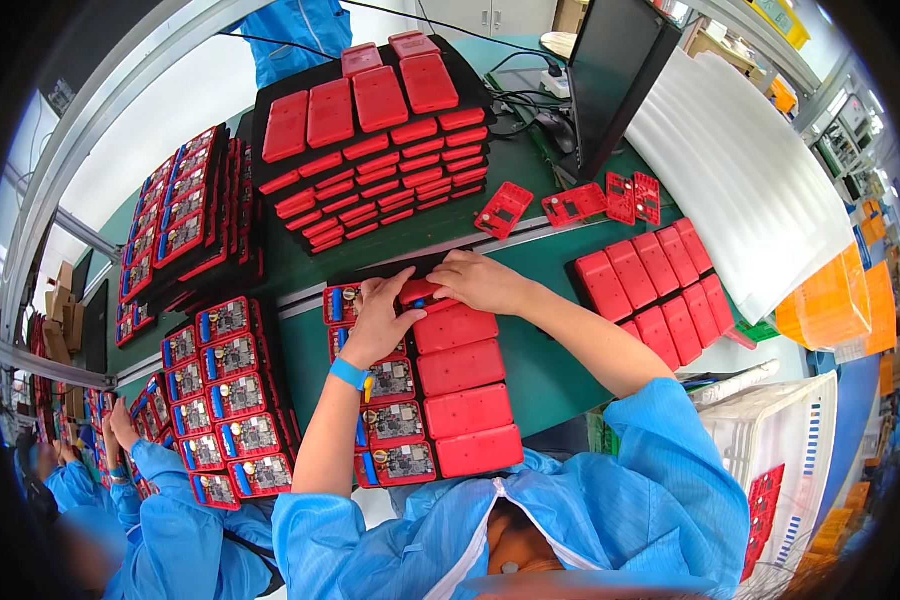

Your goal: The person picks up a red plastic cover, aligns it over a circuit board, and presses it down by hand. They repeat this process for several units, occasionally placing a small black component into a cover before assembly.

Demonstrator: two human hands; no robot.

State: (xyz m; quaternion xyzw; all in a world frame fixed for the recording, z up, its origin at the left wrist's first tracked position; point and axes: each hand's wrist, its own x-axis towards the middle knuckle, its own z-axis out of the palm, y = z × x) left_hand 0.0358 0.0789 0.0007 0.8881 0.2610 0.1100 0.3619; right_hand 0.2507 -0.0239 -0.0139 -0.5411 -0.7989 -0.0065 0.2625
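Both my hands meet over the far end of a black tray. My left hand, with a blue wrist strap on its wrist, has its fingers closed on the near left side of a red plastic case. From the right, my right hand presses its fingers on the same case. A bit of blue shows at the case's near edge; the rest is partly under my fingers. Nearer to me, the tray's right column holds several closed red cases. Its left column holds open red cases with circuit boards and blue cylinders.
Stacked trays of red cases stand at the back. More stacks with open board cases lie left, beside a co-worker's sleeve. Loose red shells, a monitor and a tray of red covers are on the right.
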